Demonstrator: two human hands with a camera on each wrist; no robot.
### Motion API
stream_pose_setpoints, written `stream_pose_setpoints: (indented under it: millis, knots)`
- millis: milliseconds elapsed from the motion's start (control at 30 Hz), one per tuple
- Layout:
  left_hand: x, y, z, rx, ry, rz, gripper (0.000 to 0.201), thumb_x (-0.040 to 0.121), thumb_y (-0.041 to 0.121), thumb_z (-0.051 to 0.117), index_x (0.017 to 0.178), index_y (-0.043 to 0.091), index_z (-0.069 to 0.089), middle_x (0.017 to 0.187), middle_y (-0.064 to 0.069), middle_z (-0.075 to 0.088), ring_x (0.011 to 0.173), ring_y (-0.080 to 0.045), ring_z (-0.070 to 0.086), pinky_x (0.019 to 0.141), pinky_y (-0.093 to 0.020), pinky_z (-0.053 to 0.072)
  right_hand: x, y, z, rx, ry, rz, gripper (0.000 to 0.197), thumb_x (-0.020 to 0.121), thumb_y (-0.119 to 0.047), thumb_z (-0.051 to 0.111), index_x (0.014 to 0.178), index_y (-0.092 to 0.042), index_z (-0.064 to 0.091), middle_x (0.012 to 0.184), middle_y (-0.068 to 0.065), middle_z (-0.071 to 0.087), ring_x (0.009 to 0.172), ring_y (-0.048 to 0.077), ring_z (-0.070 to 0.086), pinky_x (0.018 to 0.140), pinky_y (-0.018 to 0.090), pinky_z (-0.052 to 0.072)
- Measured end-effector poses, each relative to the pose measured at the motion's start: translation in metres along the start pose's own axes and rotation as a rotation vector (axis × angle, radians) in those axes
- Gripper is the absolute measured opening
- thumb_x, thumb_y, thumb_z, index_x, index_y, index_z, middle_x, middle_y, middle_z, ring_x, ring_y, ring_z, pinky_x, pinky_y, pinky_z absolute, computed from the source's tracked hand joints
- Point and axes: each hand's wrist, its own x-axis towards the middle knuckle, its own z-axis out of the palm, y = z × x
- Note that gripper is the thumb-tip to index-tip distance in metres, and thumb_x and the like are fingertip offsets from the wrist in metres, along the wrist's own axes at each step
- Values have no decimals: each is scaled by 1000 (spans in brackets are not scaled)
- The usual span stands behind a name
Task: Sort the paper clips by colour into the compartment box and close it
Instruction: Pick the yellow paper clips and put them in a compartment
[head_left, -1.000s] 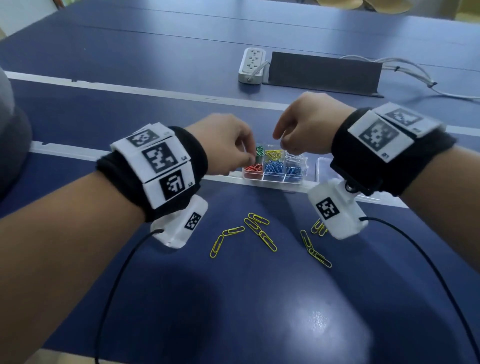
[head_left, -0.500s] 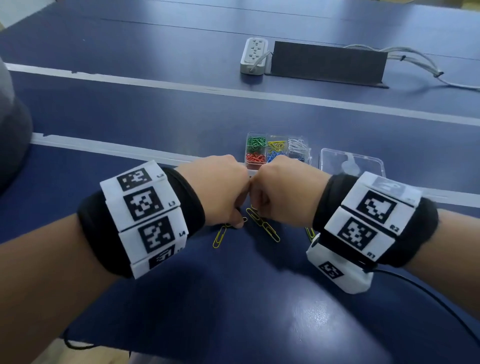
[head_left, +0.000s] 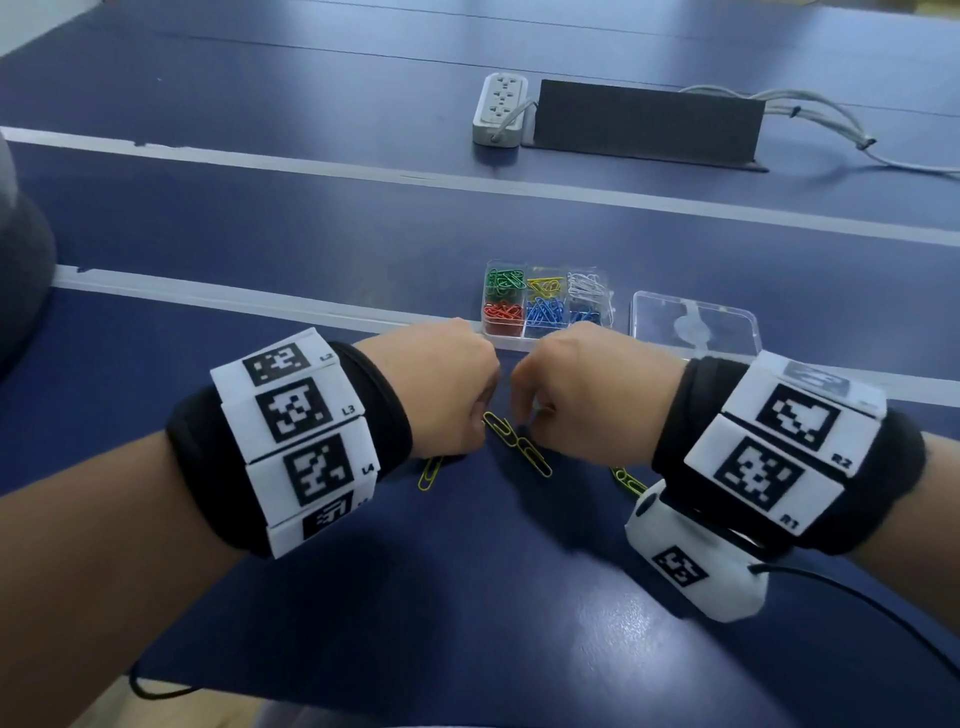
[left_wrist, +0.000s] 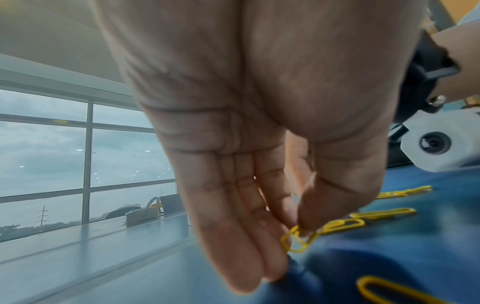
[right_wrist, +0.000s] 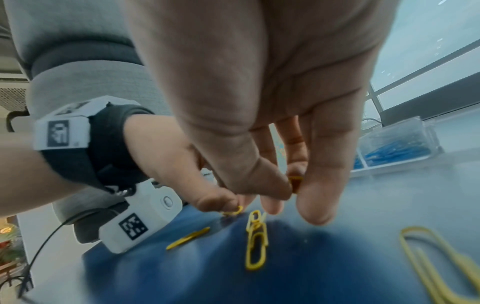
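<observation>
— Both grips first: what are they on?

— Left hand (left_wrist: 259, 144) pinches the end of a yellow paper clip (left_wrist: 298, 240) between thumb and fingertips, low over the blue surface (head_left: 467, 597). Right hand (right_wrist: 259, 92) has its thumb pressed against its fingers with something small and yellow caught between them; it looks like a clip, though I cannot tell for sure.

— And the loose ones?

— Nearest, more yellow clips (head_left: 524, 449) lie on the surface under and between the two hands, several linked in a short chain; one pokes out below the left wrist, another pair beside the right wrist camera.

— Farther out?

— Just beyond the knuckles stands the clear compartment box (head_left: 545, 338), open: green, yellow and white clips in the far row, red and blue in the near row. Its clear lid (head_left: 696, 322) lies flat just to the right of it. Well behind, a white power strip (head_left: 501, 109) sits next to a dark panel (head_left: 644, 124), with grey cables trailing off right.
</observation>
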Motion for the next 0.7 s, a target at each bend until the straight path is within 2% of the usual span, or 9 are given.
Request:
stream_pose_setpoints:
  millis: [133,233,267,333,400,500,600,633,700]
  knots:
    - [2,-4,-1,-100,3,1,7,81,19,50,79,25,50,63,10,36,78,-18,45,60,-24,32,-8,-6,7,-44,4,10,20,80,-23,52,83,-10,67,73,8,52,71,31,48,64,27,43]
    - [4,-7,0,-172,-9,3,29,83,17,47,108,30,56,64,11,38,78,-18,44,67,-25,35,-10,-13,12,-75,-17,9,17,78,-21,56,63,-15,50,67,6,41,71,31,47,56,27,36]
    - [4,-7,0,-199,-21,4,33,84,16,47,112,31,57,65,11,41,77,-17,45,68,-25,38,-10,-15,14,-74,-19,0,17,79,-17,56,63,-16,47,69,5,39,73,31,49,57,28,36]
    - [5,-7,0,-249,-43,0,31,86,16,46,108,31,61,74,9,52,80,-18,51,72,-25,42,-10,-16,15,-79,-10,-8,6,80,-12,53,82,-14,58,78,7,43,81,34,57,64,29,41]
    - [6,-7,1,-299,-69,-16,26,86,14,45,99,29,62,82,8,57,85,-17,54,74,-24,42,-13,-16,15,-71,-14,-17,20,80,-11,52,97,-14,61,86,9,51,88,35,61,66,30,43]
    - [8,-7,0,-379,-101,-25,17,86,13,44,87,28,53,72,12,52,76,-12,48,64,-23,37,-17,-14,11,-48,-23,-30,23,78,-12,53,99,-17,61,90,8,59,88,33,61,67,30,46]
    - [11,-7,0,-435,-97,-24,9,86,19,46,83,26,50,70,12,50,64,-4,45,57,-17,34,-20,-5,4,12,-45,-10,25,77,-18,54,99,-21,66,91,2,68,83,25,59,76,31,52]
    - [11,-7,1,-438,-93,-20,5,84,22,50,82,27,50,70,11,50,63,-2,44,57,-18,35,-20,1,1,56,-54,26,24,77,-19,53,96,-23,69,86,-2,69,77,21,57,78,30,52]
    - [13,-7,4,-426,-83,3,14,78,29,62,86,27,50,69,10,51,62,-3,45,59,-23,38,-20,15,-6,208,-74,139,22,79,-19,51,89,-23,71,71,-3,70,65,14,59,77,27,54]
